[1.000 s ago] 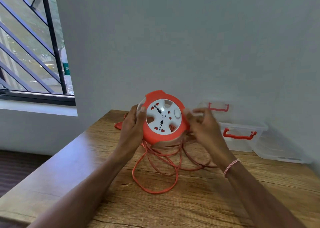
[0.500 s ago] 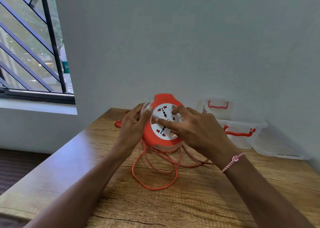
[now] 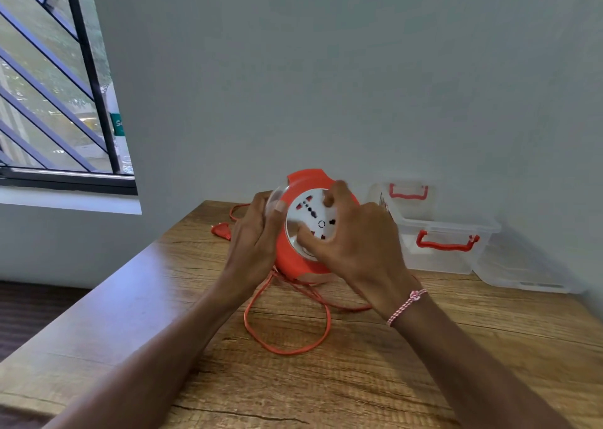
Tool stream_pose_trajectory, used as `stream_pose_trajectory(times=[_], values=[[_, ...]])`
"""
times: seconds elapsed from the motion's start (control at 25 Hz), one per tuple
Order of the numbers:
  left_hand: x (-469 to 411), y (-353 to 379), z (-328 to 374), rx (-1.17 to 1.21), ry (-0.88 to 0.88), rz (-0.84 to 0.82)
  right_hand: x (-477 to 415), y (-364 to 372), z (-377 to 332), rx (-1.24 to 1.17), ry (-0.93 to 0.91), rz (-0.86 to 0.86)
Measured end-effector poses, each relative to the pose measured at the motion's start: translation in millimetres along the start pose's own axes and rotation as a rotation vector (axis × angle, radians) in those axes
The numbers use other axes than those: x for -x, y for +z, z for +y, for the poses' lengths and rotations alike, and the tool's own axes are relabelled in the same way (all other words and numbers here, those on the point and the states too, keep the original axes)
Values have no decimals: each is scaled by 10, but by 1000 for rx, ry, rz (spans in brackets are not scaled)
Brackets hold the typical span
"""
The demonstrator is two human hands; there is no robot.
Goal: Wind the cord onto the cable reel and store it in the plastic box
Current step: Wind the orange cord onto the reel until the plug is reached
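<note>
winding under way, unfinished: round orange-and-white plastic cable reel (image 3: pixel 293 258) upright over wooden table (image 3: pixel 326 379), left hand (image 3: pixel 254 232) gripping its rim, right hand (image 3: pixel 355 245) curled on its white socket face, orange cord (image 3: pixel 287 350) lying in loose loops below, clear red-handled plastic box (image 3: pixel 447 258) behind, not yet used.
</note>
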State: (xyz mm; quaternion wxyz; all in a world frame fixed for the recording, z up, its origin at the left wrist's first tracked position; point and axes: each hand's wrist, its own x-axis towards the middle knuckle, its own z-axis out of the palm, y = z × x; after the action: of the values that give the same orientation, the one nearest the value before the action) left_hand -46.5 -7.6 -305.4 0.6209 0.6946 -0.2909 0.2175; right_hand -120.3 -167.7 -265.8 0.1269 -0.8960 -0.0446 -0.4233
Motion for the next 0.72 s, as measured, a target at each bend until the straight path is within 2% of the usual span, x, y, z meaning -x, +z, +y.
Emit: stream_pose_trajectory(times=[0.08, 0.12, 0.16, 0.28, 0.36, 0.44, 0.72], values=[[2, 2, 13, 3, -15, -13, -11, 47, -34, -240, 225, -30], [1, -2, 19, 6, -29, -11, -20, 39, -12, -340, 287, -45], [-4, -8, 28, 9, -41, -3, -25, 2, 26, -371, 271, -47], [-36, -37, 52, 14, -52, 26, -25, -153, 219, -110, -135, 29], [-45, -53, 50, 15, -47, 41, -23, -184, 326, 92, -375, -29], [-48, -60, 39, 7, -41, 42, -11, -167, 341, 244, -461, -87], [-54, -65, -17, 24, -62, 33, -5, -133, 255, 487, -569, -32]])
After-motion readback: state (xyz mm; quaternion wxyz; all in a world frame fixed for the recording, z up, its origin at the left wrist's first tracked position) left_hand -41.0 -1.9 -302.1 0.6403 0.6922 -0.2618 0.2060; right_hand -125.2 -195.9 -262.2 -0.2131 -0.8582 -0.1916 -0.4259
